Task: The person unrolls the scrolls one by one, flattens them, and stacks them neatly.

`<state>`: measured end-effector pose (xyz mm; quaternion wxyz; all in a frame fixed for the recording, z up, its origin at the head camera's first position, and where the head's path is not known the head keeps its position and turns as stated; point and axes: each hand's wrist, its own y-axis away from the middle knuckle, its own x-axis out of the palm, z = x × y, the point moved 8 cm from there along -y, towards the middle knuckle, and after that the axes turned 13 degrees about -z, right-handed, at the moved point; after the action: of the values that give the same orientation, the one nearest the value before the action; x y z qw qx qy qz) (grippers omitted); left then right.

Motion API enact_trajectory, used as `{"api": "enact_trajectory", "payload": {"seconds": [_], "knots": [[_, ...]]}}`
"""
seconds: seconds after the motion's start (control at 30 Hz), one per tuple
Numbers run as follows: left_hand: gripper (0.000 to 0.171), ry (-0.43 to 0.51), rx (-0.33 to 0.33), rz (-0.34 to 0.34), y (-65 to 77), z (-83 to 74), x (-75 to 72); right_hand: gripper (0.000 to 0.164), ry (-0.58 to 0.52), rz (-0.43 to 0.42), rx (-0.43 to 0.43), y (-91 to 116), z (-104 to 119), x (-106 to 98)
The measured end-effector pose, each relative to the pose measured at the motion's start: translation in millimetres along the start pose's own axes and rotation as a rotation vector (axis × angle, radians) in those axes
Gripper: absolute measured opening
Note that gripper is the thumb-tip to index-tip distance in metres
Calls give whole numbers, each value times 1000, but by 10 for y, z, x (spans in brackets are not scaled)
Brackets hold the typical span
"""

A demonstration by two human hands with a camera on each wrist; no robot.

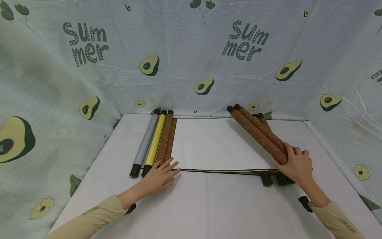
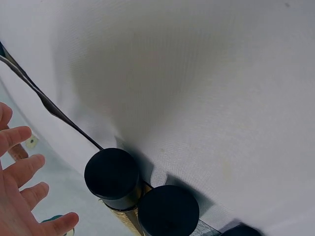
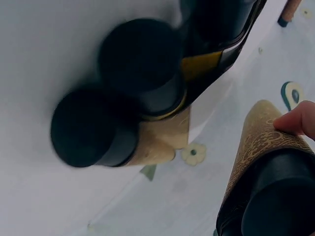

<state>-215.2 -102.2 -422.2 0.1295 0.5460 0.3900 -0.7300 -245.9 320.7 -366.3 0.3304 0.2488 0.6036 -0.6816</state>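
The left arm extends from the lower left, its hand (image 1: 159,179) held palm-down with fingers spread apart over the near end of the left-hand brown rolls (image 1: 165,139); contact cannot be confirmed. A yellow roll (image 1: 155,141) and a grey roll (image 1: 145,141) lie beside these on the table (image 1: 209,205). The right arm reaches in from the lower right; the right hand (image 1: 296,166) is clamped on the near end of two brown patterned rolls (image 1: 256,135), which slant toward the back wall, above black ends (image 1: 266,178).

The left wrist view shows flat, round end caps (image 2: 112,174), seen only side-on from the head. The right wrist view shows a black core (image 3: 280,206) inside a held roll, and a yellow strip (image 3: 201,65) between neighbouring ends, the former concealed in the head view.
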Motion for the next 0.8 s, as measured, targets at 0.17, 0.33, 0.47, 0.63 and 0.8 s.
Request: {"api": "enact_trajectory", "payload": {"seconds": [0.17, 0.33, 0.47, 0.63, 0.8], "knots": [[40, -2, 0, 8, 2, -11, -3, 71, 6, 20, -59, 21, 211, 45], [40, -13, -2, 23, -2, -12, -16, 71, -25, -1, -128, 52, 418, 71], [40, -16, -2, 23, 5, -1, -7, 71, -39, -5, -173, 73, 558, 116], [40, -16, -1, 28, 18, -2, 5, 71, -39, -24, -239, 107, 725, 157], [40, -5, -9, 37, 28, -2, -3, 72, -49, -40, -287, 147, 870, 186]]}}
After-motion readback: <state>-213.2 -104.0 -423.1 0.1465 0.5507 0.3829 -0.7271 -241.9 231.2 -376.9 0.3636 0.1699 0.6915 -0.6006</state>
